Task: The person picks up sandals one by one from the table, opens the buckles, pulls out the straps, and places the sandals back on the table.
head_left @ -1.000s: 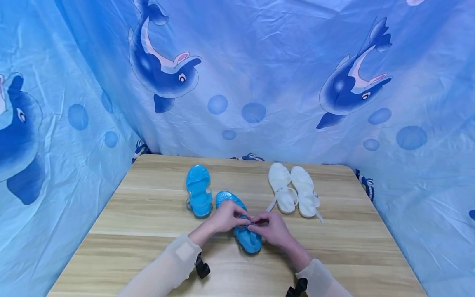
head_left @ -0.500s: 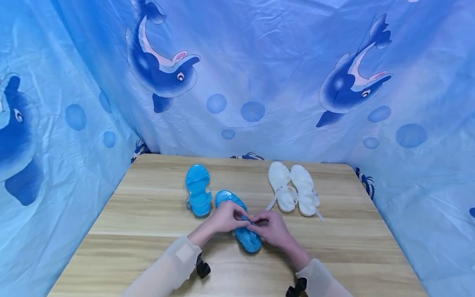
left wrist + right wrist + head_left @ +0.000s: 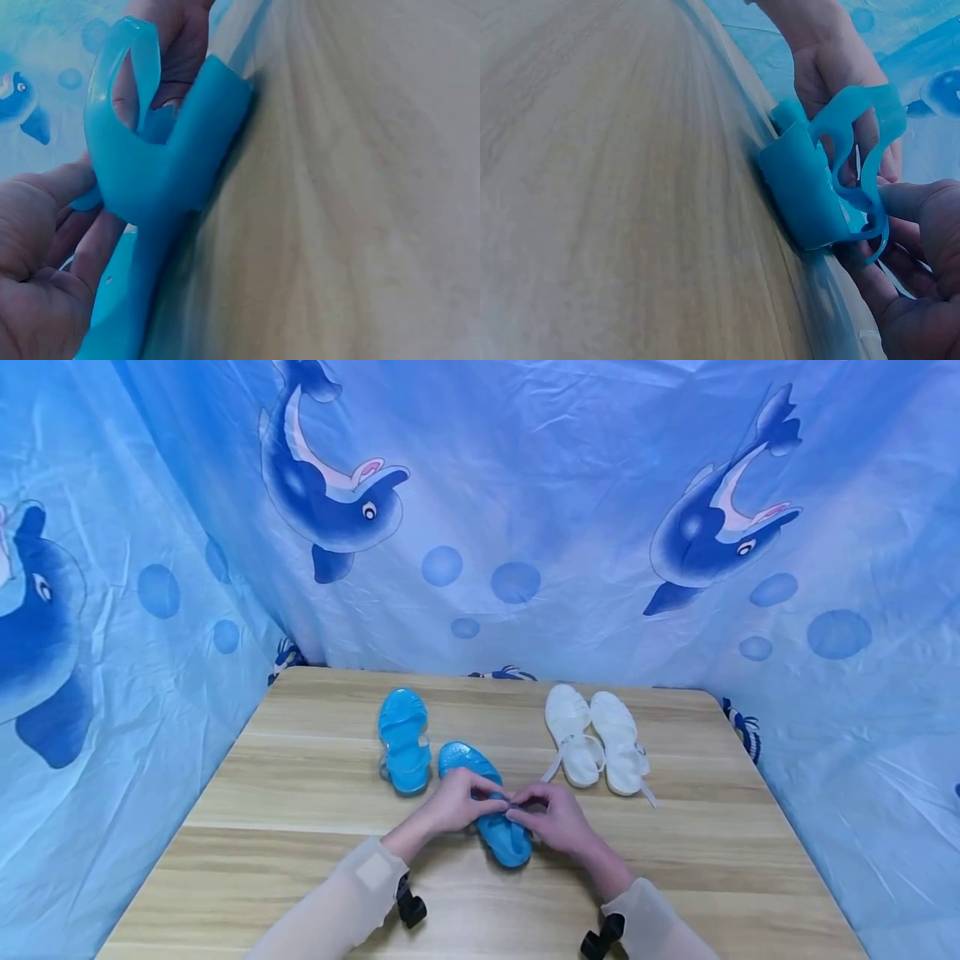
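Observation:
A glossy blue jelly sandal (image 3: 508, 847) lies slanted on the wooden table, toe pointing away and to the left. My left hand (image 3: 456, 802) pinches its strap from the left side, while my right hand (image 3: 557, 818) pinches the strap from the right; their fingertips nearly meet over the sandal. The fingers hide the fastening itself in the head view. In the left wrist view the heel of the blue sandal (image 3: 169, 169) faces the camera, its back strap standing up in a loop. The right wrist view shows the strap of the sandal (image 3: 859, 112) between both hands.
A second blue sandal (image 3: 403, 747) lies to the left. Two white sandals (image 3: 617, 739) lie side by side at the back right, with loose strap ends. A blue dolphin-print curtain (image 3: 480, 527) surrounds the wooden table (image 3: 300, 810) at the back and sides.
Both hands stay at the blue sandal's strap, with only slight finger movement. The head view has shifted a little; the sandals keep their places.

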Demonstrator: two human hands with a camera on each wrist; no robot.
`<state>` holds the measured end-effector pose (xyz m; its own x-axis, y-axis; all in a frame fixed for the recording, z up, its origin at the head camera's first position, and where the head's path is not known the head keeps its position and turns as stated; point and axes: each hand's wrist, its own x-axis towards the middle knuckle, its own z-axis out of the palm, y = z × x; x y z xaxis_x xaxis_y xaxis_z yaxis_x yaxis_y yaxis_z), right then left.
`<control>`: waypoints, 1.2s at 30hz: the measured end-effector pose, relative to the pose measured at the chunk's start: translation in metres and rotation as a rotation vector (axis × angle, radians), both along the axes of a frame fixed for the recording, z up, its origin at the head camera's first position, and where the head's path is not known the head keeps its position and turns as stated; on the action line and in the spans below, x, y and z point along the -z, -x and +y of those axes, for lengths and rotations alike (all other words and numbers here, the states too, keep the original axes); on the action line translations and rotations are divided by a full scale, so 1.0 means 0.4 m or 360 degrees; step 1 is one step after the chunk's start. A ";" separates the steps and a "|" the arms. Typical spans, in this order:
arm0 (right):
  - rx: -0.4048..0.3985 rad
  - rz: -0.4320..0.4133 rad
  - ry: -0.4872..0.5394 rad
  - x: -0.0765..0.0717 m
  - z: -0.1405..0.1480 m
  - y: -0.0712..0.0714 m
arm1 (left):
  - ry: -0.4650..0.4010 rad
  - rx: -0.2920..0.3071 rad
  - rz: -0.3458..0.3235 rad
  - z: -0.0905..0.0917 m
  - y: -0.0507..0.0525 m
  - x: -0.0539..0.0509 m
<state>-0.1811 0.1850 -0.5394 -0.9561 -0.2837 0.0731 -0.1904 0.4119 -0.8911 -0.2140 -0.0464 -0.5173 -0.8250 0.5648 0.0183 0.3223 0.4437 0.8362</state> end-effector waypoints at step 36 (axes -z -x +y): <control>-0.0079 0.0065 -0.0039 0.006 0.002 0.002 | -0.0100 -0.0031 0.0025 -0.014 -0.004 0.012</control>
<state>-0.1818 0.1856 -0.5419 -0.9372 -0.3328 0.1041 -0.2469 0.4224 -0.8721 -0.2123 -0.0521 -0.5221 -0.8351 0.5462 0.0661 0.3275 0.3970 0.8574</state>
